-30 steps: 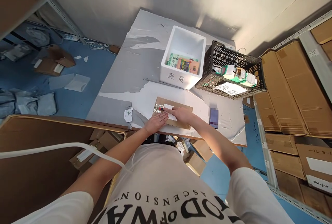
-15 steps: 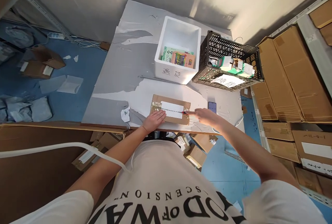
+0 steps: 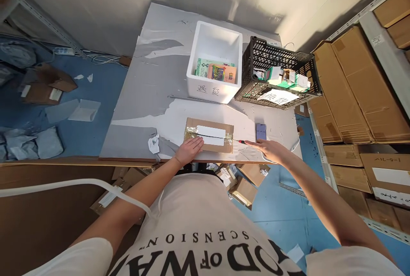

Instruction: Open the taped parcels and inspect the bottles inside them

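Observation:
A flat cardboard box (image 3: 229,133) lies at the table's front edge, with clear tape at both ends. Across its white label (image 3: 211,131) runs a dark lengthwise slit. My left hand (image 3: 189,149) rests with its fingers flat on the box's near left part, holding it against the table. Closed around a slim red and black knife (image 3: 242,141), my right hand (image 3: 272,150) is right of the box. The thin blade points left toward the box's right end; whether its tip touches the box is hard to make out.
Behind the box stand a white foam bin (image 3: 211,86) with colourful packets and a black crate (image 3: 250,80) of small boxes. A phone (image 3: 261,132) lies beyond my right hand. Crumpled paper (image 3: 154,143) sits at left. Stacked cartons (image 3: 355,92) line the right side.
My right hand has drawn the knife rightward, off the label and past the box's right end. My left hand stays on the box. The view has shifted slightly.

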Available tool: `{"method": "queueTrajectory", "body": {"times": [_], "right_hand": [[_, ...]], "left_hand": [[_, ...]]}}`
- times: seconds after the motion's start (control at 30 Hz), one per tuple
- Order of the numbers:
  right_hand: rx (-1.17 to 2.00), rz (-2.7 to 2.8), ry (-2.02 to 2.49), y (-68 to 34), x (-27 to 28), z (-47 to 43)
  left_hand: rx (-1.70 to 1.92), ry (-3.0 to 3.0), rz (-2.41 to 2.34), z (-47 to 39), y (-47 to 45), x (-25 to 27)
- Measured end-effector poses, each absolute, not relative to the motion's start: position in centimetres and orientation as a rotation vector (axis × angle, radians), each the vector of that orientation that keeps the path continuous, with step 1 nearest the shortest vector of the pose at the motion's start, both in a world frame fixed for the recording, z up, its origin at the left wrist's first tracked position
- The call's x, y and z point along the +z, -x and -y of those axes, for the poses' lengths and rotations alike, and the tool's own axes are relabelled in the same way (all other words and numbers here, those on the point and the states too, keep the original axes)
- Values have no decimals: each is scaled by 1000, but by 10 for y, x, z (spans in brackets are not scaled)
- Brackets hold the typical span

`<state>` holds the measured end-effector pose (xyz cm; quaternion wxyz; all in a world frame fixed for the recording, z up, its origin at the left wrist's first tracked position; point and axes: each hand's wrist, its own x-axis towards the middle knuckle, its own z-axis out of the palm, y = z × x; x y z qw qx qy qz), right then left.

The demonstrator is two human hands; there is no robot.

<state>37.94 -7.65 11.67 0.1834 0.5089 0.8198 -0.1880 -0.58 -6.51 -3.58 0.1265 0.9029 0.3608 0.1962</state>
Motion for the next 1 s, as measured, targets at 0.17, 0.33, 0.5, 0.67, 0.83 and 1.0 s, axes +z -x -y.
{"method": "queueTrajectory", "body": {"times": [0.17, 0.33, 0.5, 0.67, 0.83, 1.0], "right_hand": [[-1379, -2168, -2126, -388, 83, 119], [-2185, -1519, -2773, -336, 32, 144], [-2527, -1370, -2690, -318, 12, 148], [-2665, -1370, -2548, -328, 14, 149], [-2670, -1399, -2400, -339, 16, 145], [-2638, -1424, -2297, -352, 18, 141]], "left_hand": [[514, -2587, -1066, 66, 1, -15], [399, -2573, -1186, 45, -9, 9], [138, -2564, -1325, 17, -17, 17], [-105, -2515, -1348, 15, -19, 21], [-165, -2477, -1385, 18, -21, 29], [-143, -2445, -1406, 19, -21, 30]]}}
